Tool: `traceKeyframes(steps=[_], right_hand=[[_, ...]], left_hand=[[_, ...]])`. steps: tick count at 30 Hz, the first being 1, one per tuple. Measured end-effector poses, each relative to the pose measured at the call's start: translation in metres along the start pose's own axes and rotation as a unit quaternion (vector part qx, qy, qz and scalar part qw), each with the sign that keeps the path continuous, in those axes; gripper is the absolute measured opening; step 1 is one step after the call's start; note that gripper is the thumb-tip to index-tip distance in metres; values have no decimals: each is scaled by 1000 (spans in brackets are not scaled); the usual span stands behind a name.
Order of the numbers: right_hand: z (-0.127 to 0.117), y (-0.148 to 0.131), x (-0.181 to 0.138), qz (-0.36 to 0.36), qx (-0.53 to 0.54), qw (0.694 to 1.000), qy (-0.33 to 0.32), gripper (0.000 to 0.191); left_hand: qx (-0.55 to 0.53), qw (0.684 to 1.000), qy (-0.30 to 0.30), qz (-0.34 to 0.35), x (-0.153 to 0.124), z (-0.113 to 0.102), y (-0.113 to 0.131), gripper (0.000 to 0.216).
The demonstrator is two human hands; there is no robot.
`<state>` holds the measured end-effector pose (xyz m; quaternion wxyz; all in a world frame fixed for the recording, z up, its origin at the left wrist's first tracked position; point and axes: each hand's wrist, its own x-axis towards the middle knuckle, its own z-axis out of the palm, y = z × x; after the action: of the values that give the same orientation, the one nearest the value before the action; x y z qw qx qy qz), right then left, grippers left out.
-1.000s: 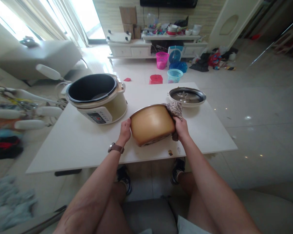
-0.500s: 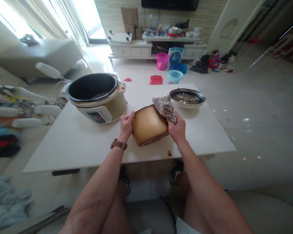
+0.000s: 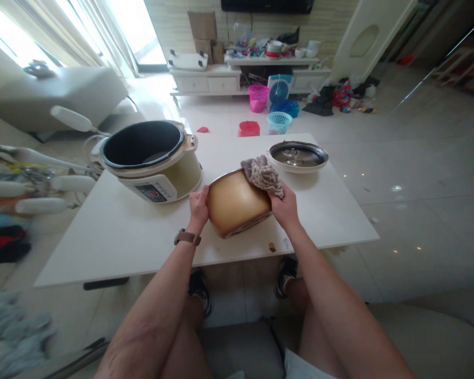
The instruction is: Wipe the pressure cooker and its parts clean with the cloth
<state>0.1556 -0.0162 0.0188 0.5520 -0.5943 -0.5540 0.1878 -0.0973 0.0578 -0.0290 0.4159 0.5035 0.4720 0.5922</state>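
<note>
**Both hands on the tilted pot, centre of the frame**

My left hand (image 3: 198, 202) is clasped around the left side of a round golden-tan metal pot (image 3: 237, 202), fingers curled over its wall. The pot lies tipped on its side, its base turned towards me and its rim away. It sits near the front edge of the white rectangular table (image 3: 122, 231), just below the middle of the frame. My right hand (image 3: 285, 208) grips a mottled grey-brown cloth (image 3: 262, 173) and presses it against the pot's upper right edge, where the cloth bunches over the rim. I cannot tell whether the pot's lower wall fully rests on the table or is held slightly off it.

A brown-strapped wristwatch (image 3: 187, 238) sits on my left wrist. Left of centre stands a cream electric cooker body with a dark round interior (image 3: 152, 158), close to the pot but apart from it. To the right of centre, further back, a round shiny steel lid (image 3: 298, 156) lies flat on the table. A small dark speck (image 3: 272, 246) rests near the table's front edge, below my right hand.
</note>
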Motion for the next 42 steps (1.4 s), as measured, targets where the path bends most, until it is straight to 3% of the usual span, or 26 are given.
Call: traceKeyframes(steps=[3, 9, 14, 17, 21, 25, 28, 31, 36, 39, 42], right_hand=[[0, 16, 4, 108, 30, 992, 50, 38], [-8, 39, 11, 218, 38, 971, 85, 38], [-7, 44, 13, 227, 53, 969, 84, 38], [-3, 40, 11, 211, 49, 972, 87, 37], [-2, 22, 6, 127, -18, 988, 84, 33], [-7, -10, -1, -42, -94, 995, 9, 39], [-11, -33, -6, -190, -177, 959, -111, 57], [-14, -43, -9, -246, -219, 929, -172, 65], [-13, -26, -4, -186, -119, 970, -107, 57], [-8, -7, 0, -85, -34, 995, -44, 45], [-2, 12, 3, 30, 13, 999, 20, 37]], left_hand=[[17, 1000, -12, 8, -4, -4, -8, 84], [69, 995, -65, 19, -8, -12, -18, 81], [14, 998, -41, 53, -5, -5, 0, 70], [-1, 998, -39, 41, -5, 5, 16, 70], [14, 999, -49, 5, -6, 13, 23, 70], [18, 999, -40, -14, -4, 15, 22, 69], [16, 999, -52, -3, -2, 15, 22, 71], [24, 999, -46, 12, -1, 13, 19, 72], [18, 999, -27, -13, -3, 7, 5, 74], [18, 999, -24, -9, -4, 1, -6, 79], [32, 999, -17, 10, -5, -4, -13, 84]])
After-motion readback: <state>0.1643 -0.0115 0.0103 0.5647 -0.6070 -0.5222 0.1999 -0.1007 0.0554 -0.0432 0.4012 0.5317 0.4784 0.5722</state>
